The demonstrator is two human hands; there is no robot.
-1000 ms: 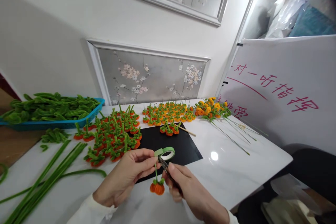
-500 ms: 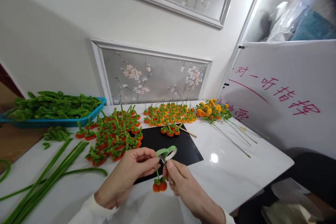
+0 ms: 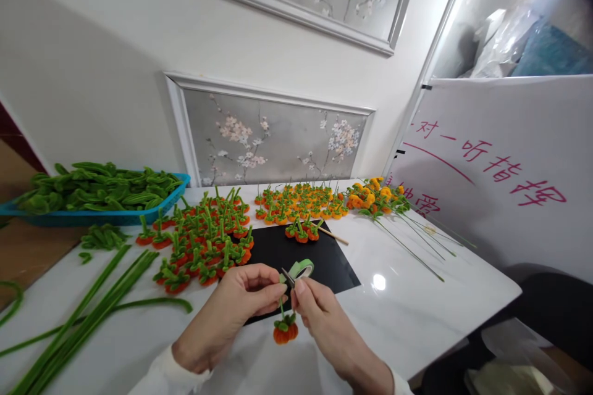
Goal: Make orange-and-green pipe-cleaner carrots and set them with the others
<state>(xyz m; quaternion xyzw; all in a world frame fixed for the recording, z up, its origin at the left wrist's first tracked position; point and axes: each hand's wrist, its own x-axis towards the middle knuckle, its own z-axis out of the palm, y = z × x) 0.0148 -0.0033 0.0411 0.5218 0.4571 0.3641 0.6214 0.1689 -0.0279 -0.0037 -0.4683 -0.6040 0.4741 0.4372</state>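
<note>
Low over the table's front, my left hand (image 3: 236, 305) pinches the green stem of a small orange fuzzy pumpkin (image 3: 285, 332), which hangs upside-up below the fingers with green leaves at its top. My right hand (image 3: 327, 318) is closed around a small pair of metal scissors (image 3: 288, 278); their pointed blades are slightly apart beside my left fingertips. A roll of green floral tape (image 3: 303, 268) is right behind the blades, its strip running toward my left fingers. Whether the right fingers also hold the roll is hidden.
A black mat (image 3: 278, 247) bears several orange pumpkins (image 3: 302, 233) and a thin wooden stick (image 3: 334, 236). More orange pumpkins (image 3: 208, 241) crowd its left. Green fuzzy strips (image 3: 88, 315) and a blue tray (image 3: 134, 216) of green pieces lie left. Stemmed orange flowers (image 3: 370, 197) lie right.
The scissor blades have swung to a steeper angle and come apart a little by my left fingertips. The hanging pumpkin has shifted slightly down and right in view.
</note>
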